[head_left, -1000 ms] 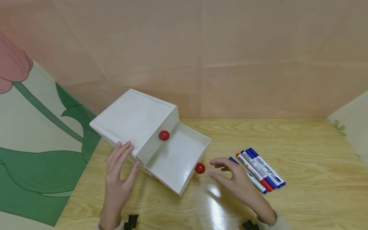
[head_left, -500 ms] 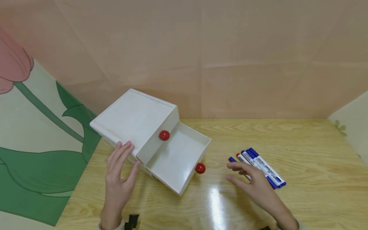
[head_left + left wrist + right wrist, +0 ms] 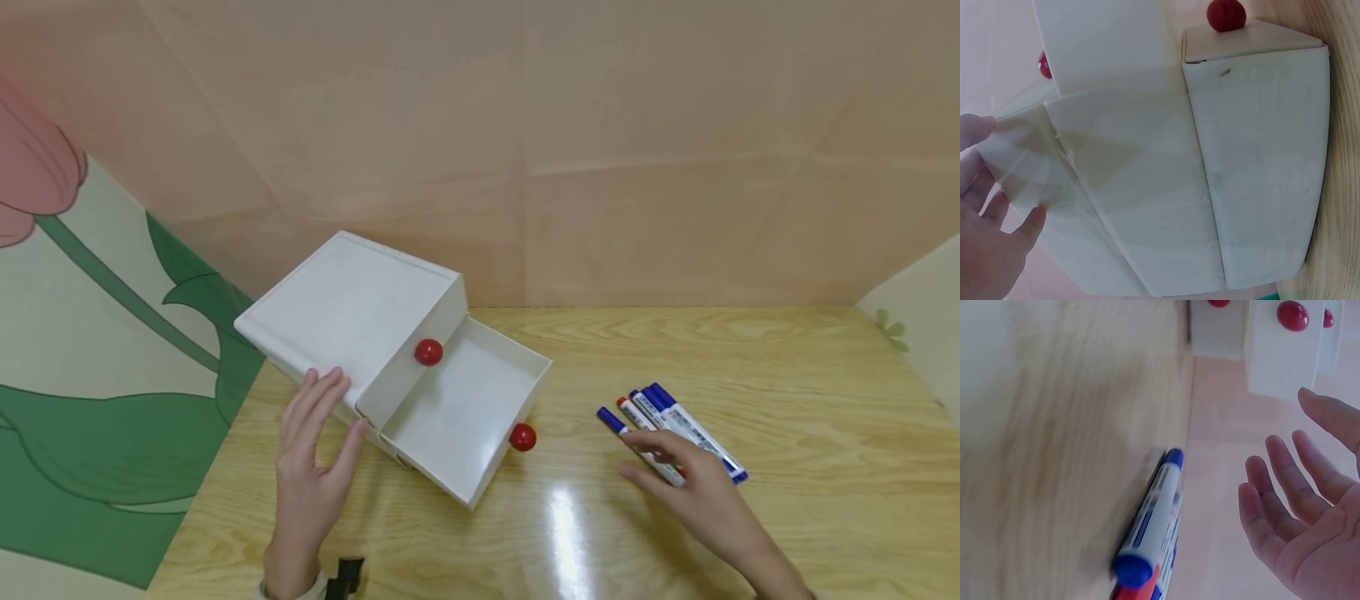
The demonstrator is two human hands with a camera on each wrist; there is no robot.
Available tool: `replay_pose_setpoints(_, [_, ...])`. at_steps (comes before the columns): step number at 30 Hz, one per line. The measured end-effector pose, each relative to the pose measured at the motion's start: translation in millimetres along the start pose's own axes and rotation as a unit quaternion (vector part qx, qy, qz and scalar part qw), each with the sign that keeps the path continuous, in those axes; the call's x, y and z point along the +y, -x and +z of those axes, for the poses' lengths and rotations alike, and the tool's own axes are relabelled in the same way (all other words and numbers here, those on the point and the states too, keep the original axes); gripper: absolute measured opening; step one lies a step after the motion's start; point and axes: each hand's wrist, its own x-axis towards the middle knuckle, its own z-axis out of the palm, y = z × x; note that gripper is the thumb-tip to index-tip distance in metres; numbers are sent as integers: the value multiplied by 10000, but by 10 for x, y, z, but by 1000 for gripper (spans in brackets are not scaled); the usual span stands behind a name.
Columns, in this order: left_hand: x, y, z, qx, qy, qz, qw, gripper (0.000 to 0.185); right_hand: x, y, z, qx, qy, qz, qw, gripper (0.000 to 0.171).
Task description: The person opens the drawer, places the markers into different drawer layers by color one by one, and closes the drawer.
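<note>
Left hand: and here it is [image 3: 311,462], fingers fairly straight, gripping nothing, fingertips resting at the near top edge of the white cabinet [image 3: 360,308].
Right hand: this one [image 3: 701,492] hangs in the air, fingers loosely bent, thumb well apart, nothing pinched; the right wrist view shows a clear gap to the markers.
Markers: there they lie [image 3: 697,430], side by side, below and just beyond the right hand, which partly covers them.
Best play at the markers: it looks like a reach, so I'd favour the blue-capped marker [image 3: 612,420] on the thumb side; thumb and forefinger either side of the barrel, a pinch near its middle for balance, and mind the neighbours, they could roll.
Best play at the cabinet: light, steady left fingertips should be enough; a shove might shift it.
Marker looks: white barrels, dark print, mostly blue caps and one red cap [image 3: 622,402]; the exact count is hard to call under that hand.
Drawer: pulled out between the hands [image 3: 465,417], white and shallow, its glossy red knob [image 3: 522,437] towards the right hand.
</note>
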Motion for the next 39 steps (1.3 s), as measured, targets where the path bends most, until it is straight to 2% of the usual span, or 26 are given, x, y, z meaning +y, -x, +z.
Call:
replay_pose_setpoints(8, [-8,-3,2,21,45,30,10000,42,164,104,-97,160,262,152,9994,38])
replay_pose_setpoints(15, [-1,-5,-1,30,8,29,10000,47,265,151,-104,373,451,-126,9982,42])
replay_pose_setpoints(22, [3,-10,-6,23,55,49,10000,46,388,195,-123,216,845,133,9961,41])
replay_pose_setpoints(35, [-10,-2,-6,59,112,78,9999,42,476,280,-154,124,779,245,9966,40])
replay_pose_setpoints(39, [-9,-2,-7,53,104,70,9999,42,504,298,-157,128,958,222,9951,39])
